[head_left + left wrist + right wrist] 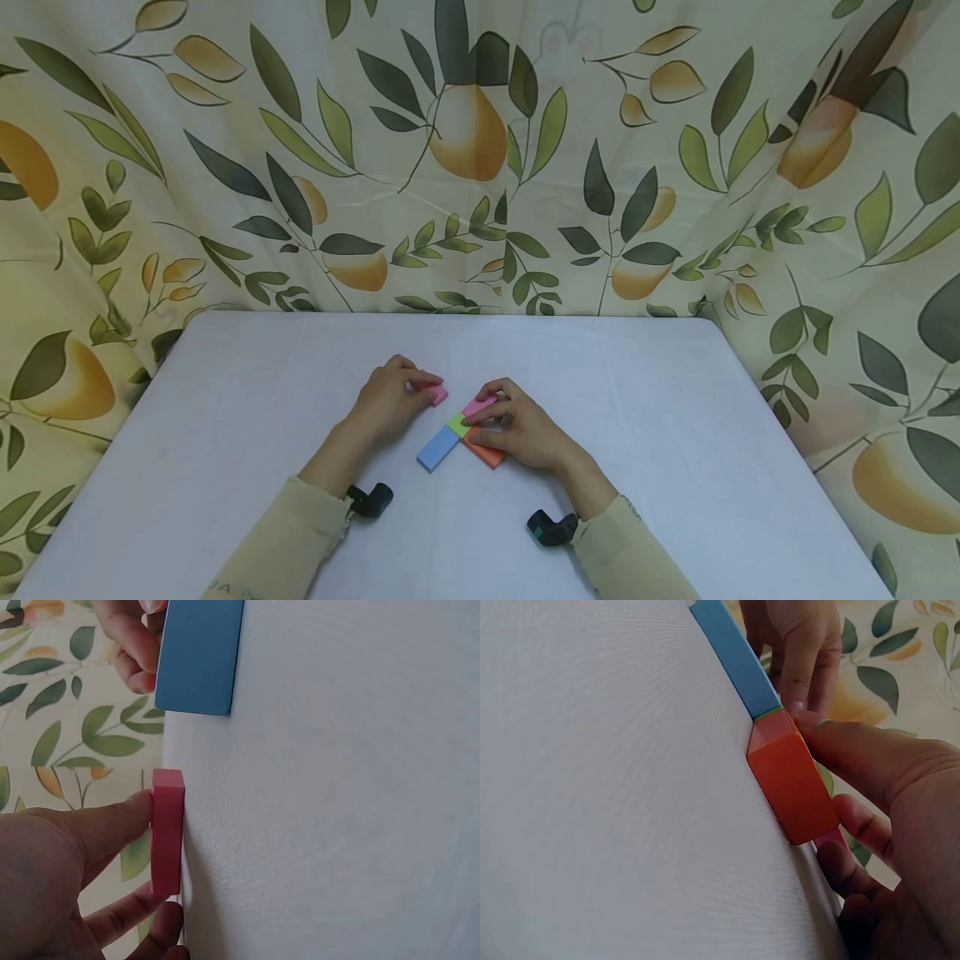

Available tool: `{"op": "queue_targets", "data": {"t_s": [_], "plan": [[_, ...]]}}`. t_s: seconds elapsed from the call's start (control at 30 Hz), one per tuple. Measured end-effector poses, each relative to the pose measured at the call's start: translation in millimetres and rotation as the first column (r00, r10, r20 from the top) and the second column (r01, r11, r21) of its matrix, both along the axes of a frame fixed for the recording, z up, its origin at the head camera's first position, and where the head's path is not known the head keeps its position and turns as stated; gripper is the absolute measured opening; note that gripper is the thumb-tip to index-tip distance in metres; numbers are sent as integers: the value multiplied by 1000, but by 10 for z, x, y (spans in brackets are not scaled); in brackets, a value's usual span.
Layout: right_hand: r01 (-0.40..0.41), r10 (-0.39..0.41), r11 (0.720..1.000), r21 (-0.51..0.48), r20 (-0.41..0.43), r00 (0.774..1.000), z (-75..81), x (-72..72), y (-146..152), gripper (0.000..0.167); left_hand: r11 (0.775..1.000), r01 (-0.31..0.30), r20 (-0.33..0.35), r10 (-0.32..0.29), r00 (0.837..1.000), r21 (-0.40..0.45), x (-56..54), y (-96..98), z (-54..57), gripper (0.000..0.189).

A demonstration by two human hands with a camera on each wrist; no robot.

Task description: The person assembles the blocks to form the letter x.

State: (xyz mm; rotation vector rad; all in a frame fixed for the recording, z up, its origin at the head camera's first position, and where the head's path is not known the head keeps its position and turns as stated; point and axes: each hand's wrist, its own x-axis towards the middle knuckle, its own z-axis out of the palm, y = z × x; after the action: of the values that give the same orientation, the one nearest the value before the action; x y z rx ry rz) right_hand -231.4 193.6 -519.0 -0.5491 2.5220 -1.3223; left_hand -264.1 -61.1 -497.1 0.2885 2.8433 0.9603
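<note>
My left hand (392, 398) pinches a small pink block (166, 836) between thumb and fingers, its edge close over the white cloth. Just right of it lies a flat group: a blue block (438, 448), a small green block (458, 425), an orange block (486, 452) and a second pink block (478, 405). The blue, green and pink ones run in a slanting line, and the orange one branches off beside the green. My right hand (531, 427) holds this group, thumb at the upper end of the orange block, fingers curled at the pink one and partly hiding it.
A white cloth covers the table (262, 400). Behind it and along both sides hangs a curtain (450, 208) with leaves and fruit. A black wrist device (371, 501) is on the left wrist, another black device (552, 528) on the right.
</note>
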Motion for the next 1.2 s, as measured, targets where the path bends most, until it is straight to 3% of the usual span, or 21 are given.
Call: {"op": "queue_targets", "data": {"t_s": [0.5,1.2], "plan": [[-2,2,1000,2,7,1000,3,-8,13,21,1000,-16,2,16,1000,-6,21,27,-2,24],[-2,2,1000,7,9,1000,27,4,5,21,1000,16,-17,-16,1000,-6,62,34,10,24]]}}
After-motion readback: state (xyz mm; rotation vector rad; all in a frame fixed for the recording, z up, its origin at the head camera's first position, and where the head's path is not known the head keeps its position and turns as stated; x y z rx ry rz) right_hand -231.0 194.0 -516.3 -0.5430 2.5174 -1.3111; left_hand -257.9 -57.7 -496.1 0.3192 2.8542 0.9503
